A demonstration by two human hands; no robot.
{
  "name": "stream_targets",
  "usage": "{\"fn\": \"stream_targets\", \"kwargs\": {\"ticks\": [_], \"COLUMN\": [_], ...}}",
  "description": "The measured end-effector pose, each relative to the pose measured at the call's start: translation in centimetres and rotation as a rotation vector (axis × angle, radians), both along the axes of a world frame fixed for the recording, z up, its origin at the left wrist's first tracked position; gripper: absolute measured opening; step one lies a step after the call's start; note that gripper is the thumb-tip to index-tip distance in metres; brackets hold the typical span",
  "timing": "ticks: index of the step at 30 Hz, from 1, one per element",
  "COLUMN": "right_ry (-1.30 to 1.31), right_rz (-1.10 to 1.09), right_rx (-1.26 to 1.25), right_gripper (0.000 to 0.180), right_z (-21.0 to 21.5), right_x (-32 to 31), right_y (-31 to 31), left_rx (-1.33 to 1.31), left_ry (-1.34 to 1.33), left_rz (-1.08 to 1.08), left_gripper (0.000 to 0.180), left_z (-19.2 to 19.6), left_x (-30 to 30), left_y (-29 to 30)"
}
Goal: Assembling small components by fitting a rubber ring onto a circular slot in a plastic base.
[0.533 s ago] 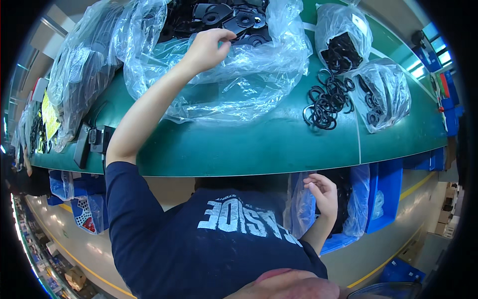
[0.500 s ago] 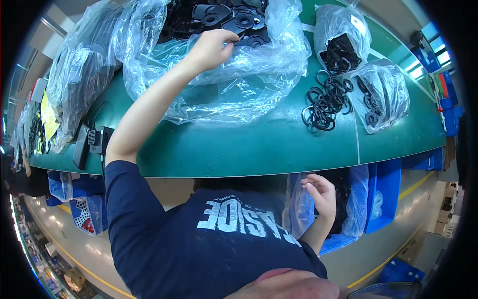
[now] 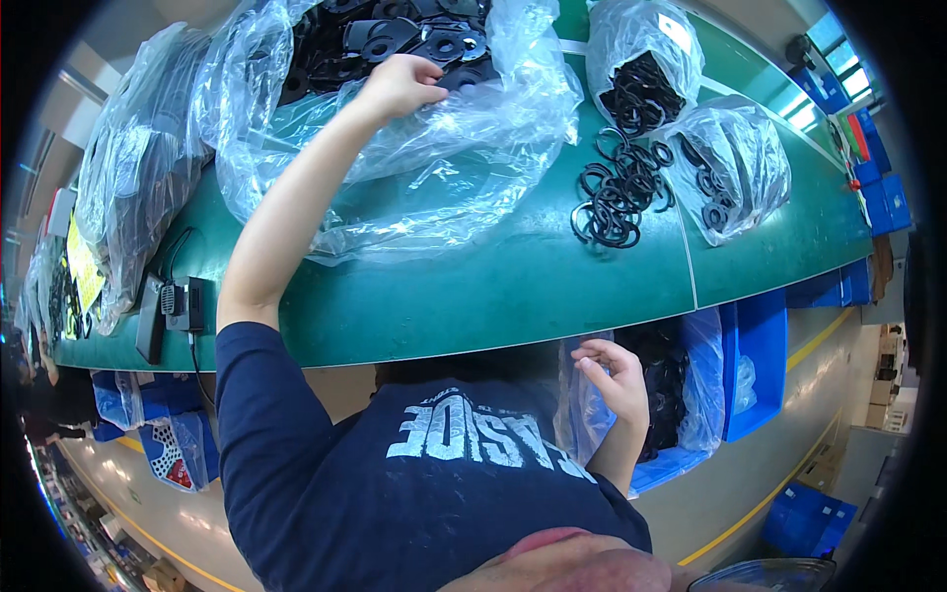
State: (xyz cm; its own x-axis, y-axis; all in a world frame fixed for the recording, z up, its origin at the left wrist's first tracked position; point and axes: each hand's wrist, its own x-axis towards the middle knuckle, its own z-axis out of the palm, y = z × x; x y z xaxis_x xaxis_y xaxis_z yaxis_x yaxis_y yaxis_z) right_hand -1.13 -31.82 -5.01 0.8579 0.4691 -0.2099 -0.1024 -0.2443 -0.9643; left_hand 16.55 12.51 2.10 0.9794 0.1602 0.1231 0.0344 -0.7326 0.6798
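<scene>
- Flat black plates (image 3: 414, 44), each with round holes, lie heaped inside a big clear plastic bag (image 3: 444, 138) on the green table (image 3: 493, 286); the left hand (image 3: 400, 84) reaches into the bag's open mouth and rests its fingertips on the plates at the near edge of the heap
- Left-hand grip looks narrow, fingers curled down onto a plate, but whether a plate is actually pinched I cannot tell, since the fingertips are partly hidden
- Risk as I judge it: the loose film bunched under the wrist could snag and drag the bag toward the table edge, or neighbouring plates could slide out with whichever one is lifted
- Right hand (image 3: 617, 380) is low, below the table edge and well apart from the left, fingers half open and touching the rim of another clear bag (image 3: 691, 395) that lines a blue bin (image 3: 755, 365) of dark parts; it grips nothing firmly, so that film could slip shut
- To the right of the left hand, loose black rings (image 3: 617, 192) lie on the table beside two smaller bags (image 3: 641, 69), near enough to be knocked
</scene>
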Motion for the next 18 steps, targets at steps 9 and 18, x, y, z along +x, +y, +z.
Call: {"fn": "stream_targets", "kwargs": {"ticks": [9,18], "right_ry": [-0.157,-0.704], "right_rz": [0.100,-0.469], "right_rx": [-0.009,-0.236], "right_gripper": [0.025,0.016], "right_z": [4.0,6.2], "right_x": [1.3,13.1], "right_y": [0.2,-1.7], "left_rx": [-0.664,-0.778], "left_ry": [-0.172,-0.176], "left_rz": [0.230,-0.042], "left_gripper": [0.043,0.022], "left_z": [1.3,2.0], "left_x": [-2.2,-11.6], "left_y": [1.6,-5.4]}}
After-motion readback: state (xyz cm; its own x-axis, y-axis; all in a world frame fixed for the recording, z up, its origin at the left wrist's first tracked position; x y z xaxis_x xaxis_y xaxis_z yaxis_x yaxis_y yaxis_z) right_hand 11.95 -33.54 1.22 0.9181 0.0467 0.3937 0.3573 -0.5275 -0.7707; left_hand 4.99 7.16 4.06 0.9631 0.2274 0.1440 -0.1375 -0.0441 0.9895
